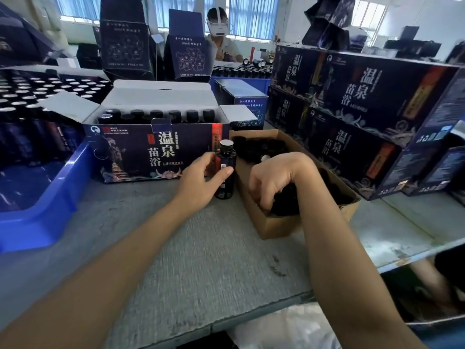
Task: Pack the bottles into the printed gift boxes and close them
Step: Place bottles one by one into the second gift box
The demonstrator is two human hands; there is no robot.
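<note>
A printed gift box [141,152] stands open on the grey table, a row of dark capped bottles [156,115] upright inside it. In front of its right end my left hand [201,177] grips a dark bottle with a silver-topped cap [226,170], upright on the table. To the right, my right hand [271,180] reaches down into a brown cardboard tray [271,225] full of black pieces; its fingers are curled among them, and what they hold is hidden.
Closed printed gift boxes [372,102] are stacked at the right. A blue plastic bin [42,212] sits at the left, trays of capped bottles [37,89] behind it. A person [221,44] sits across the table behind upright boxes.
</note>
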